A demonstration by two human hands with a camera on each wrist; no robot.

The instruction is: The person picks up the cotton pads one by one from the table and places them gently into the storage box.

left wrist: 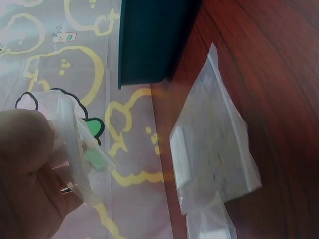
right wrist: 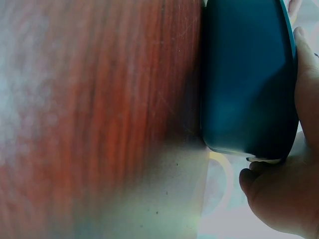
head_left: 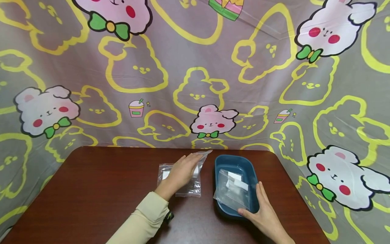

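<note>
My left hand [head_left: 182, 171] pinches a clear zip bag [left wrist: 77, 144] between thumb and fingers, and the bag's upper corner sticks up past the fingertips in the head view. Below that hand, more clear zip bags [head_left: 190, 190] with white pieces inside lie on the table. To the right stands a deep blue plastic bin [head_left: 234, 161]. In it is a clear bag [head_left: 233, 196] with white labels or pieces, its left edge overhanging the rim. My right hand [head_left: 264, 211] holds the bin at its near right corner, thumb at the near rim and fingers along the right wall.
The brown wooden table [head_left: 100, 189] reaches back to a hanging grey cloth [head_left: 170, 67] printed with rabbits, which also closes in the left and right sides. A dark band or device [head_left: 168, 217] is on the left wrist.
</note>
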